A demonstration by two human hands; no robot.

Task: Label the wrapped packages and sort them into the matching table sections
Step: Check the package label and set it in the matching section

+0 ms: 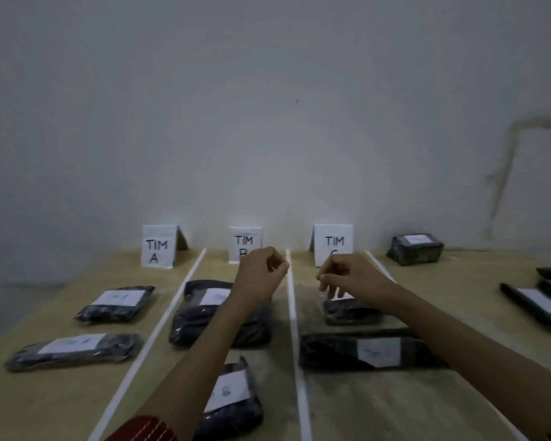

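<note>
Black wrapped packages with white labels lie on a wooden table (395, 409) split by white tape lines (295, 329). Folded cards read TIM A (158, 246), TIM B (245, 241) and TIM C (333, 241). Section A holds two packages (116, 303) (74, 351). Section B holds a large one (198, 319) and a nearer one (233, 399). Section C holds a small package (352, 311) and a long one (363, 351). My right hand (347, 275) hovers over the small package's far edge, fingers hanging apart. My left hand (261, 275) is curled shut above section B.
A labelled package (415, 249) sits alone at the back right, past the last tape line. Several more dark packages (538, 300) are stacked at the right edge. A plain wall rises just behind the cards. The table's left edge drops off beside section A.
</note>
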